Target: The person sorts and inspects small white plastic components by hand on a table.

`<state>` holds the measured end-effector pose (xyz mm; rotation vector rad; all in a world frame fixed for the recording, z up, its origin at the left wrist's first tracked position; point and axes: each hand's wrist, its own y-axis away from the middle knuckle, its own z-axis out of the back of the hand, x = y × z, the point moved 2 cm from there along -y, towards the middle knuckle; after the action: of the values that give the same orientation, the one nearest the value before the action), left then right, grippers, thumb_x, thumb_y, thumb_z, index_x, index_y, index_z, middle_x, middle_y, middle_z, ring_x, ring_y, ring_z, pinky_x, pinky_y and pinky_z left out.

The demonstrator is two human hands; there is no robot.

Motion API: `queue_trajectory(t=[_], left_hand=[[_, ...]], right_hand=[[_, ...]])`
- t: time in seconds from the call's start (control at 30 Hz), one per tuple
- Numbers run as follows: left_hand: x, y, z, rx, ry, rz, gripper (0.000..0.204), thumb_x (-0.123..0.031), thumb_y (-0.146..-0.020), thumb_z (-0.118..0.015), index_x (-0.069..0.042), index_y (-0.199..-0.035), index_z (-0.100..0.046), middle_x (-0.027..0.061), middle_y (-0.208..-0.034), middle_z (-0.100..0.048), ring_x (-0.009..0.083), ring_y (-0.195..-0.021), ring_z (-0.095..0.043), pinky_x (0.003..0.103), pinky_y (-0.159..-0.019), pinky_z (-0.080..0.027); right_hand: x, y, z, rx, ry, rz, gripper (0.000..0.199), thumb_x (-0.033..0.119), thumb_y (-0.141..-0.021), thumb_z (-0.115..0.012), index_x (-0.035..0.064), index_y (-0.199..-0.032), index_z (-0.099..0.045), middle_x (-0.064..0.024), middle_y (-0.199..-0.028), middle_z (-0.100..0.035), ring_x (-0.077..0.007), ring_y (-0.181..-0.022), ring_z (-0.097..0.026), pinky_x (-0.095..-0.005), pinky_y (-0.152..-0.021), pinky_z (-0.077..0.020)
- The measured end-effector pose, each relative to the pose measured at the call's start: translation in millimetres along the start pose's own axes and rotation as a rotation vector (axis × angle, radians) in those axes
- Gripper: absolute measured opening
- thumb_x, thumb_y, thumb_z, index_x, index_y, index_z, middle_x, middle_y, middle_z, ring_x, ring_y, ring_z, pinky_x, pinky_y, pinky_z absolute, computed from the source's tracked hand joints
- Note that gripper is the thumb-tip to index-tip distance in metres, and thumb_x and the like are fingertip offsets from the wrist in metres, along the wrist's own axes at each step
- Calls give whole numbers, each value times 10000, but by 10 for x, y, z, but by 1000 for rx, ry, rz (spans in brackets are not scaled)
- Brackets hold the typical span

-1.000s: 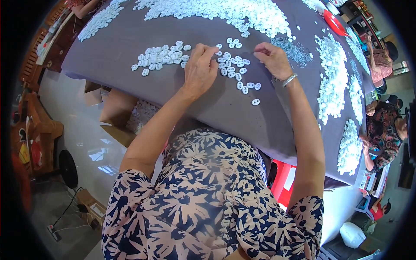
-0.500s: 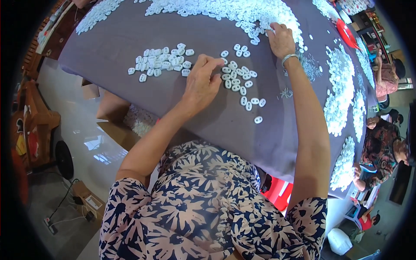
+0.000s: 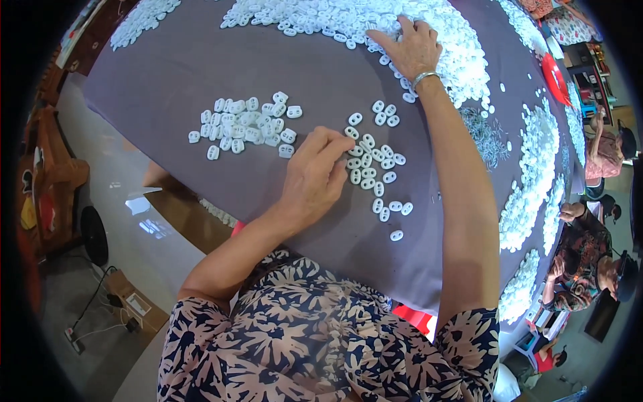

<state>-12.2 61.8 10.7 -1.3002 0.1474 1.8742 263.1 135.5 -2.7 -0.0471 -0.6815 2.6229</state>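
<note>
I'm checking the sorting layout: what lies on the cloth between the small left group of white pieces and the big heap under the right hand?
In the head view, only bare grey cloth lies between the left group and the heap under the right hand.

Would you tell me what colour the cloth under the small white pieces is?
The cloth is a greyish purple, seen plainly in the head view.
</note>
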Motion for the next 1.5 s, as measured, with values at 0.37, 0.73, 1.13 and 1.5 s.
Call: queue_trajectory(t=[0.37, 0.73, 1.13, 1.5], left_hand=[[-46, -27, -29, 26, -38, 10, 272, 76, -712, -599, -12, -969, -590, 96, -956, -551, 267, -826, -564, 349, -681, -464], [-14, -26, -83, 5, -92, -100, 266, 56, -712, -607, -14, -968, -590, 95, -905, -535, 259, -783, -552, 353, -656, -452], [87, 10, -126, 21, -99, -99, 238, -1, -772, -617, -38, -1007, -603, 78, -969, -563, 217, -908, -585, 310, -781, -476], [122, 17, -138, -30, -137, -217, 221, 16, -735, -613, -26, -951, -605, 95, -910, -562, 254, -819, -589, 353, -702, -475]], right_hand=[[61, -20, -10, 14, -112, 26, 299, 289, -715, -701, 142, -973, -666, -114, -1039, -564, -294, -1029, -534, -496, -781, -479], [-226, 516, 105, 113, -169, 92, 293, 347, -757, -686, 220, -1021, -685, -5, -1033, -593, -233, -1030, -555, -463, -853, -464], [-161, 1444, 799, 19, -280, 104, 183, 210, -728, -695, 140, -892, -656, -33, -903, -599, -254, -857, -594, -376, -750, -512], [93, 1962, 1116, -37, -401, 259, 204, 92, -724, -690, 54, -920, -649, -91, -915, -608, -278, -803, -554, -365, -729, -480]])
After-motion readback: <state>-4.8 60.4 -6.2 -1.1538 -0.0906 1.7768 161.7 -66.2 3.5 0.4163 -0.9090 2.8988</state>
